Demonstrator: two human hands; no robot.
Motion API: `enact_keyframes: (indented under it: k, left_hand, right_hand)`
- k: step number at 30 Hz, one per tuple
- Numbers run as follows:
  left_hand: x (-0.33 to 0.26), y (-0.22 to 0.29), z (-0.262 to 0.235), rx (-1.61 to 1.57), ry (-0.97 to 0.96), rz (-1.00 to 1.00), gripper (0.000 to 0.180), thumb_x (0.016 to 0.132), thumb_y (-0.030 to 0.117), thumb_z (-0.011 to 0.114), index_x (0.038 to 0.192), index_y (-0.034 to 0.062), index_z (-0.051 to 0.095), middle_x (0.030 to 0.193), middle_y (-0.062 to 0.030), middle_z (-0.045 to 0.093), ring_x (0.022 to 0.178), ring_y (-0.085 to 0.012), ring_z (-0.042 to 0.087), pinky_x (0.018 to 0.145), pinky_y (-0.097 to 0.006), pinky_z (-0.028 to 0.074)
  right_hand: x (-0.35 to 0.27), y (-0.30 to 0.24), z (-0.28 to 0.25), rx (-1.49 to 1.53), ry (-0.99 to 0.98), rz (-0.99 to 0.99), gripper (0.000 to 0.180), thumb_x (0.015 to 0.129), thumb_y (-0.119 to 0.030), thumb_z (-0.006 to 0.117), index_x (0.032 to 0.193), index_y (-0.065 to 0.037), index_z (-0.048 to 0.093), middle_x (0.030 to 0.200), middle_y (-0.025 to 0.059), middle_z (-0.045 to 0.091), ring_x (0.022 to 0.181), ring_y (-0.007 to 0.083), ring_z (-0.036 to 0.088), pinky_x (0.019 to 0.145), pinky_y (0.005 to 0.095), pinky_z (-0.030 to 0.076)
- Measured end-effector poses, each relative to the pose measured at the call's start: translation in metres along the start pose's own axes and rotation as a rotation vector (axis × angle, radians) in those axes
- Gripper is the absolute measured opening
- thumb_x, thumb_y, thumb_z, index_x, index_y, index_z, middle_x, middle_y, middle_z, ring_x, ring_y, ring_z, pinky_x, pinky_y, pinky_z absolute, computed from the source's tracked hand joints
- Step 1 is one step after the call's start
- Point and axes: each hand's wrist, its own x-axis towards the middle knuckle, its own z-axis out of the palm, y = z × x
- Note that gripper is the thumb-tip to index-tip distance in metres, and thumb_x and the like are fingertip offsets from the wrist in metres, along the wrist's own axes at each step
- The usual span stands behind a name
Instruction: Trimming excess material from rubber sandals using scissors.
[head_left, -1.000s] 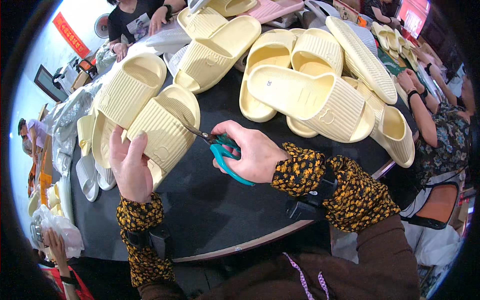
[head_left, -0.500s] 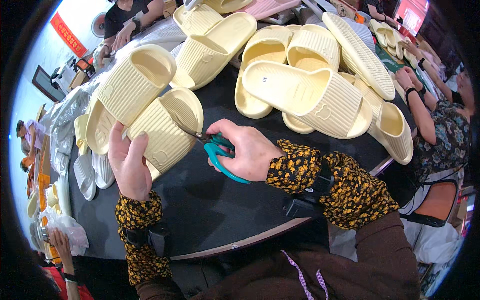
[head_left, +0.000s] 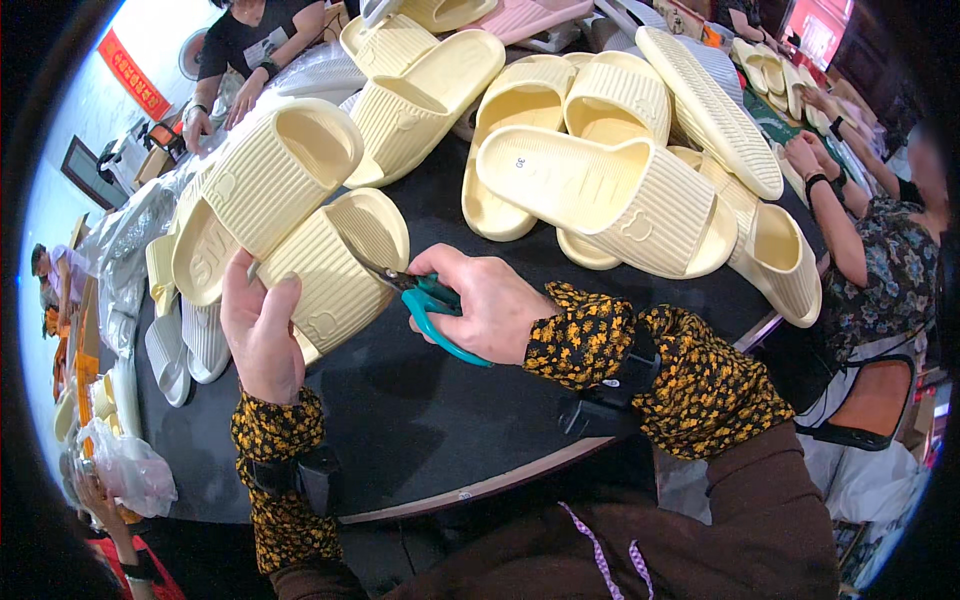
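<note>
Right grip was curled tight around the teal-handled scissors, fingers wrapped over the handles, blades pointing at the near slipper; left grip was clamped on that same pale yellow slipper, palm behind the ribbed strap, fingers spread up its side; the scissor tips met the slipper at the edge of its opening, though whether the blades were parted I could not tell; the slipper sat tilted on the dark surface, toe opening facing up and away from the person; just beyond it, touching its far side, a second yellow slipper leaned over it; farther past the held slipper, a heap of more yellow slippers covered the far half of the surface; beyond and left of the held slipper, a person in a black top stood at the edge; well to its right, another person's arm rested by the pile.
</note>
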Motion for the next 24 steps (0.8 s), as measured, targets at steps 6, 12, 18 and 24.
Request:
enact_keyframes:
  k: [6, 12, 18, 24]
  left_hand:
    - [-0.0015, 0.0007, 0.0013, -0.013, -0.008, 0.006, 0.054, 0.077, -0.007, 0.047, 0.128, -0.0087, 0.030, 0.119, -0.0218, 0.050, 0.110, -0.0245, 0.051, 0.095, -0.033, 0.039]
    - [-0.0022, 0.0004, 0.0024, 0.007, -0.017, 0.002, 0.055, 0.077, -0.007, 0.047, 0.128, -0.0082, 0.029, 0.116, -0.0222, 0.052, 0.108, -0.0240, 0.053, 0.094, -0.032, 0.039]
    - [-0.0036, 0.0020, 0.0015, 0.034, -0.032, 0.010, 0.054, 0.077, -0.007, 0.046, 0.128, -0.0077, 0.029, 0.115, -0.0225, 0.053, 0.107, -0.0236, 0.053, 0.093, -0.032, 0.039]
    - [-0.0025, 0.0001, 0.0016, 0.038, -0.035, 0.023, 0.054, 0.077, -0.006, 0.047, 0.128, -0.0076, 0.029, 0.114, -0.0223, 0.054, 0.106, -0.0230, 0.054, 0.093, -0.031, 0.039]
  right_hand:
    - [0.0004, -0.0065, -0.0015, 0.060, 0.017, 0.119, 0.039, 0.073, -0.024, 0.064, 0.103, -0.001, 0.051, 0.077, 0.0208, 0.062, 0.076, 0.0355, 0.062, 0.069, 0.0418, 0.048]
    - [0.0004, -0.0035, -0.0006, -0.002, 0.022, 0.135, 0.040, 0.074, -0.018, 0.070, 0.104, -0.001, 0.050, 0.080, 0.0130, 0.065, 0.074, 0.0214, 0.065, 0.067, 0.0318, 0.050]
    - [0.0007, -0.0051, -0.0008, -0.027, 0.040, 0.117, 0.040, 0.073, -0.019, 0.070, 0.104, -0.002, 0.050, 0.080, 0.0140, 0.064, 0.075, 0.0245, 0.065, 0.067, 0.0333, 0.050]
    - [0.0009, -0.0020, -0.0010, -0.012, 0.059, 0.079, 0.039, 0.073, -0.025, 0.064, 0.102, -0.002, 0.051, 0.075, 0.0198, 0.061, 0.075, 0.0364, 0.061, 0.069, 0.0434, 0.047]
